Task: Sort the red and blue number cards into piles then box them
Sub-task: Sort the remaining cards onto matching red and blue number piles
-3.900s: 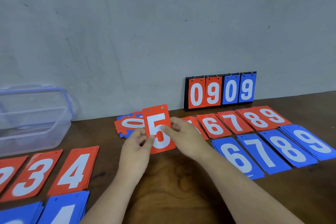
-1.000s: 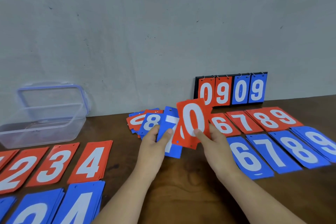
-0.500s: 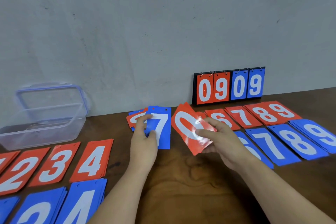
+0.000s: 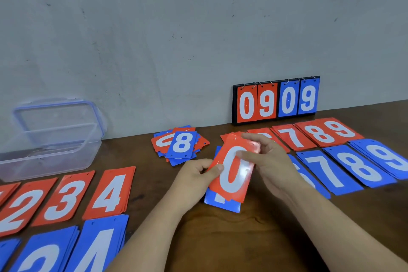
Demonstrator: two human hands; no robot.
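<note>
- Left hand (image 4: 194, 175): thumb and fingers pinch the left edge of the red 0 card (image 4: 231, 183), frame centre.
- Right hand (image 4: 271, 161): fingers curled on the same card's right edge.
- Blue card (image 4: 223, 204): directly beneath (digit hidden).
- Clear box (image 4: 44, 150): frame left.
</note>
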